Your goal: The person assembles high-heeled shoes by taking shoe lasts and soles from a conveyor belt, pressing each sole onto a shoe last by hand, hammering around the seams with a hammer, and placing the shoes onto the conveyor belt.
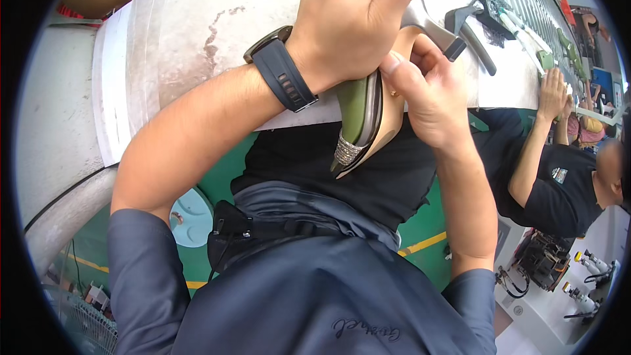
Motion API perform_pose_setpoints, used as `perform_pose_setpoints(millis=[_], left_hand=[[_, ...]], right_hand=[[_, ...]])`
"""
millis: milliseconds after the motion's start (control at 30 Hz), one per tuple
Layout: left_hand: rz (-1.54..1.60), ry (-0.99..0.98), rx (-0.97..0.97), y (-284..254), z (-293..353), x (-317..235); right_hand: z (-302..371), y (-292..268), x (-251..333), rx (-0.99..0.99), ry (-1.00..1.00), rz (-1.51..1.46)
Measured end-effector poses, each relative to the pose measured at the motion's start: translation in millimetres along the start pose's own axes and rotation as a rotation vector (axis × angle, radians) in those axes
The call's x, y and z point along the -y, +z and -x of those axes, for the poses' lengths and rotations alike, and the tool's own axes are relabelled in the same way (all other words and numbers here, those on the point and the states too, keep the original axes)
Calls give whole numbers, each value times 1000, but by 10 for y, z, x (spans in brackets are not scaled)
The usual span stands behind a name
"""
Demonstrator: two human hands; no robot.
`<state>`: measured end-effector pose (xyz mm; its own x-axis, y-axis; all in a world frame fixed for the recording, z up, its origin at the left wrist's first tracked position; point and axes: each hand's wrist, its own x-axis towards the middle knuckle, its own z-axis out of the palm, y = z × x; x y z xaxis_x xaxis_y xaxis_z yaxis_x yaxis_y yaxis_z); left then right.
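at table (pixel 171 39) edge, hands (pixel 345 23) (pixel 434 92) on shoe (pixel 355 106), toe (pixel 347 151) overhanging

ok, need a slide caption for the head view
Left hand and right hand hold a green pointed shoe, sparkling band near its toe, at a pale worktable's edge.

Cannot see past the bare left hand (pixel 351 23), clipped by the top edge, to the covered part of the olive-green, pointed shoe with a glittering toe band (pixel 355 115). Cannot identify the tiny gold-coloured speck (pixel 394 94) beside the bare right hand (pixel 435 95). Cannot see the dial of the dark, black-strapped watch (pixel 284 75), turned away.
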<state>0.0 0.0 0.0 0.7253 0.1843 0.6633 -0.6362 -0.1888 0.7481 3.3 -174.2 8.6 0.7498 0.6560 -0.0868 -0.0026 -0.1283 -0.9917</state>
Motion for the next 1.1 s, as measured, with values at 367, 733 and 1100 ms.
perform_pose_setpoints(millis=[367,733,1100], left_hand=[[135,-306,33,-26,15,-81],[15,-372,187,-133,-19,18],[-406,-99,139,-1053,691,-451]], right_hand=[[233,4,125,22,88,-177],[0,54,30,-144,-4,-122],[129,-57,404,-48,-437,1029]])
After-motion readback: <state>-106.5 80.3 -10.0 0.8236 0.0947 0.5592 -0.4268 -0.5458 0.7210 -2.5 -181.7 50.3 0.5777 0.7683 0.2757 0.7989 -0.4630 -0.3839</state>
